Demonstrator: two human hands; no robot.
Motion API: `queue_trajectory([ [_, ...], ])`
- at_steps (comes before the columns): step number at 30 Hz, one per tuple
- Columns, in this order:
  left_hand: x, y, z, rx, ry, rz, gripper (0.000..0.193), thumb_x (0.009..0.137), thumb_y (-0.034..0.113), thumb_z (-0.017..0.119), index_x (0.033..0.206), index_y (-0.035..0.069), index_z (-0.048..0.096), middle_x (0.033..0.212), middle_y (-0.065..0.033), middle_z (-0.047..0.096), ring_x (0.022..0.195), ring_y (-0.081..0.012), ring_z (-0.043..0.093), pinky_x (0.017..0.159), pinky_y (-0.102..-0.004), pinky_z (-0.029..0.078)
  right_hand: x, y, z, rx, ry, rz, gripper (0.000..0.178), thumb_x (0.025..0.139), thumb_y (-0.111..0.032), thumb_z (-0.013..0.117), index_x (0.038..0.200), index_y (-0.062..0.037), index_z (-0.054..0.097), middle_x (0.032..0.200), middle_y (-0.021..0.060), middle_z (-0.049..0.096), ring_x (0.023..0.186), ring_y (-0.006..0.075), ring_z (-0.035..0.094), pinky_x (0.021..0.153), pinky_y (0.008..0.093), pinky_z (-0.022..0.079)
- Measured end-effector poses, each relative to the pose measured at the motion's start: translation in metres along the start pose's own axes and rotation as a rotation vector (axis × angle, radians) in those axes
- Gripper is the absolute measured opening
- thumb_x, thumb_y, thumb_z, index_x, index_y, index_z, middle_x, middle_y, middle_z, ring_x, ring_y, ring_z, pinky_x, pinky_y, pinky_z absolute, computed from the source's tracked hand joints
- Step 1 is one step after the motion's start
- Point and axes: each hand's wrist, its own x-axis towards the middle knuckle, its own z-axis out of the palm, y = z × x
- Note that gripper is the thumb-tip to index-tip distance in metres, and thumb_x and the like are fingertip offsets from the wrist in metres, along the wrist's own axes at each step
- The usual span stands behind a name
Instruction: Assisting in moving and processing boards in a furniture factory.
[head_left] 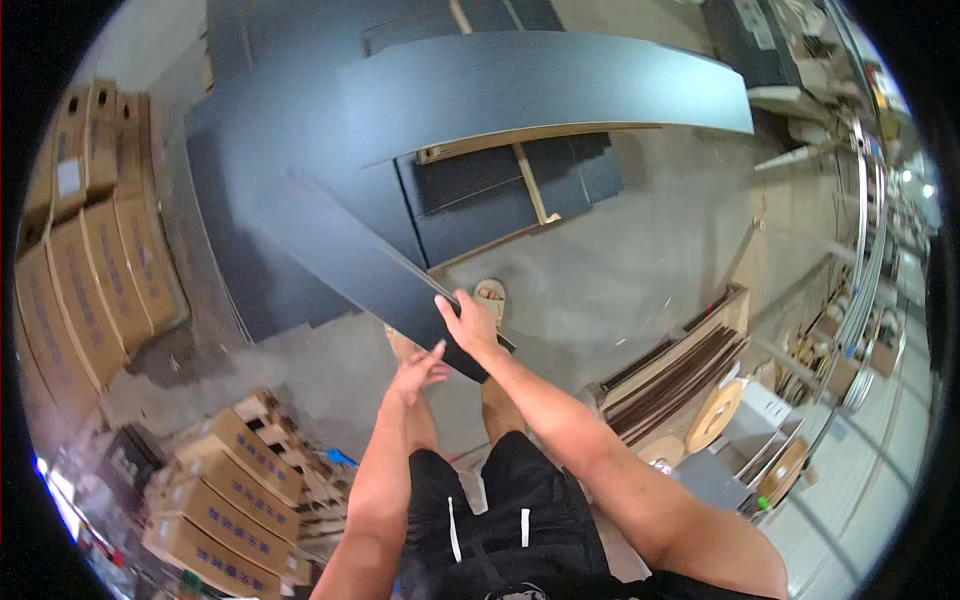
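A long dark panel [375, 280] slants from the stack of dark boards toward my legs. My right hand [472, 324] grips it by its right edge close to its near end. Part of that hand's grip is hidden behind the panel. On the opposite edge, my left hand [420, 374] is open, its fingers apart and their tips at or very near the panel; whether they touch is unclear. Beyond the hands, a wide dark board [560, 85] lies across the top of the stack.
Cardboard boxes [100, 280] stand at the left, with more cartons [225, 500] at the lower left beside a wooden pallet [262, 412]. At the right are a crate of brown strips [685, 385], a roll of yellowish tape or banding [715, 415] and metal rails [870, 270].
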Motion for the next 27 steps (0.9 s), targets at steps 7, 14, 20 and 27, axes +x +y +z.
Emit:
queue_trajectory([
  [7,-0.075,0.120,-0.003,-0.594,0.055,0.466,0.052,0.097,0.040,0.065,0.138,0.010,0.053,0.134,-0.0037,0.060,0.122,-0.0227,0.056,0.103,-0.0448,0.043,-0.045,0.013,-0.140,-0.262,0.118,-0.099,0.046,0.095,-0.050,0.058,0.086,-0.0073,0.072,0.070,0.0189,0.067,0.069,0.0394,0.067,0.061,0.0483,0.052],
  [14,-0.203,0.180,0.039,-0.456,0.177,0.692,0.046,0.099,0.036,0.062,0.139,0.013,0.053,0.133,-0.0034,0.060,0.122,-0.0210,0.056,0.103,-0.0425,0.043,-0.042,-0.038,-0.361,-0.405,0.082,-0.418,0.052,0.097,-0.054,0.053,0.075,-0.0078,0.064,0.069,0.0199,0.064,0.068,0.0419,0.065,0.063,0.0512,0.052],
  [20,-0.224,0.256,0.141,-0.505,0.138,0.780,0.042,0.100,0.035,0.061,0.138,0.019,0.056,0.128,0.0005,0.061,0.114,-0.0184,0.058,0.101,-0.0421,0.042,0.044,-0.110,-0.506,-0.407,0.161,-0.563,0.054,0.096,-0.053,0.059,0.074,-0.0044,0.065,0.066,0.0162,0.061,0.056,0.0280,0.054,0.058,0.0410,0.047],
  [27,-0.205,0.327,0.176,-0.280,0.210,0.715,0.055,0.096,0.051,0.062,0.113,-0.001,0.059,0.093,-0.0190,0.071,0.081,-0.0256,0.072,0.074,-0.0333,0.057,0.172,-0.133,-0.524,-0.700,0.366,-0.698,0.055,0.101,-0.055,0.044,0.126,-0.0092,0.064,0.127,0.0161,0.062,0.121,0.0308,0.057,0.103,0.0476,0.043],
])
